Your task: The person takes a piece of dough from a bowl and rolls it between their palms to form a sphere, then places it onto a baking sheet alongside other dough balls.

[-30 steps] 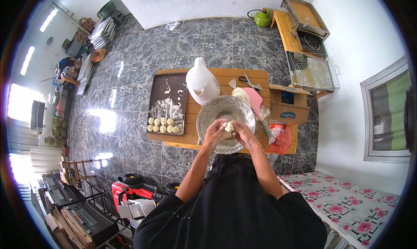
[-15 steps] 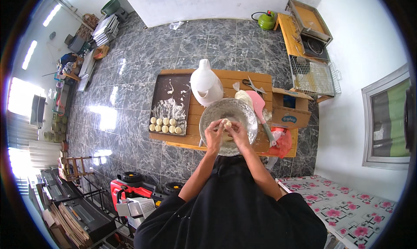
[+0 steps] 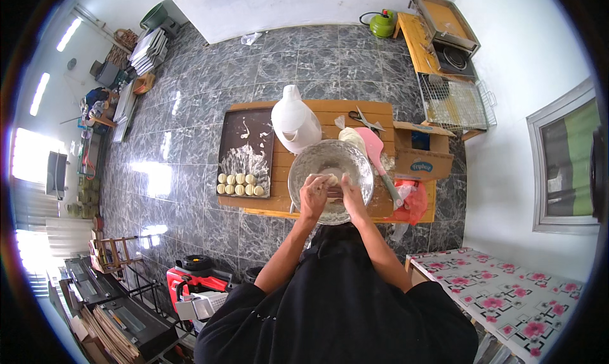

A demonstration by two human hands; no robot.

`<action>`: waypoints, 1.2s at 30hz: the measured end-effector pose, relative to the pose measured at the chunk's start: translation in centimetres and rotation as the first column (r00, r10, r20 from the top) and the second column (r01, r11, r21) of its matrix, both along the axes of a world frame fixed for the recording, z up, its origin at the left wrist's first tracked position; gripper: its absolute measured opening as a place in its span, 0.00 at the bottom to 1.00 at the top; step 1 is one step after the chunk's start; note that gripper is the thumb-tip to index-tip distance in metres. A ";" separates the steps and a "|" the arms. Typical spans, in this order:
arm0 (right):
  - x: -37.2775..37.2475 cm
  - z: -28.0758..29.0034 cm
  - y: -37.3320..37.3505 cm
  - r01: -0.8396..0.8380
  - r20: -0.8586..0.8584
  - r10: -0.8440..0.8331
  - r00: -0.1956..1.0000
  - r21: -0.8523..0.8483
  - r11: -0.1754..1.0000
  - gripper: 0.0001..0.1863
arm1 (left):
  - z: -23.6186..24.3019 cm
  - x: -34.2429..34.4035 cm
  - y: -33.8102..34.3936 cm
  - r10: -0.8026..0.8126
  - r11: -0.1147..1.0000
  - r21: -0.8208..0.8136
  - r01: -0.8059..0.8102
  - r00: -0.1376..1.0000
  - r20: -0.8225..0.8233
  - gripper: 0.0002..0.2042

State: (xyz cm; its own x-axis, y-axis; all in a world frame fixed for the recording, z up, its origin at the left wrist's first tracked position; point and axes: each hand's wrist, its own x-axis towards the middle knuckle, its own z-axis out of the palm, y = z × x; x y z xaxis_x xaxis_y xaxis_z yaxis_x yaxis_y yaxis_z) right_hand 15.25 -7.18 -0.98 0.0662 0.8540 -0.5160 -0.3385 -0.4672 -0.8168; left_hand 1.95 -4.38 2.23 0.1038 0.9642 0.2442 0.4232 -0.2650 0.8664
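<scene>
Over a floury metal bowl [image 3: 303,163], my left hand [image 3: 313,194] has its fingers curled round a small pale piece of dough [image 3: 332,180], and my right hand [image 3: 349,195] is closed against it from the other side. Left of the bowl, a dark tray [image 3: 247,138] holds two rows of ridged pale balls [image 3: 240,189] and smears of flour. A white plastic jug [image 3: 295,123] stands behind the bowl. To the bowl's right lie a pink-headed spatula [image 3: 369,145], a bagged pale lump [image 3: 351,137] and scissors [image 3: 366,121], all on the wooden table [image 3: 332,112].
A cardboard box [image 3: 422,151] and red plastic bag [image 3: 415,203] sit at the table's right end. Beyond are a green gas cylinder [image 3: 382,26] and side bench [image 3: 415,41]. A flowered surface [image 3: 491,291] is at lower right, red equipment [image 3: 179,286] at lower left.
The dough piece was white and lumpy between my fingertips; now my left fingers are curled further over it and both hands cover more of it. The view has shifted slightly.
</scene>
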 end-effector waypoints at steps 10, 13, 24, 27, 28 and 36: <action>1.3 0.4 -0.3 0.068 0.015 -0.072 0.997 0.187 0.980 0.14 | -2.4 -0.2 0.3 0.094 0.741 -0.596 0.311 0.830 0.550 0.10; 2.0 0.7 -0.4 0.100 -0.184 -0.080 0.980 0.101 0.990 0.14 | -2.1 -0.3 0.3 0.264 0.524 -0.585 0.619 0.535 0.803 0.12; 2.7 2.7 1.0 -0.024 -0.256 0.022 0.966 -0.007 1.000 0.15 | -0.8 1.1 -0.8 0.121 0.587 -0.508 0.630 0.552 0.825 0.19; 1.6 1.8 1.1 0.124 0.007 -0.124 0.992 0.061 0.990 0.14 | -1.1 1.9 -0.9 0.193 0.674 -0.576 0.462 0.643 0.741 0.16; 1.4 1.5 1.0 0.157 0.013 -0.159 0.987 0.112 0.981 0.13 | -1.1 2.2 -0.8 0.200 0.706 -0.583 0.402 0.677 0.708 0.15; 0.3 0.2 0.5 0.181 0.267 -0.261 0.928 0.291 0.940 0.13 | -0.6 3.2 -0.2 0.224 0.883 -0.470 -0.021 0.897 0.381 0.14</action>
State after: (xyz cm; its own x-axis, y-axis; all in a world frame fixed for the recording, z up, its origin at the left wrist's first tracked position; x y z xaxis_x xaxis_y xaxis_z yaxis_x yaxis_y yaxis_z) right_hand 15.55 -6.68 -0.80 0.3843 0.8995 -0.2080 -0.1315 -0.1697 -0.9767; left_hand 5.16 -4.56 1.66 -0.0347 0.9752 -0.2187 0.0031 0.2189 0.9757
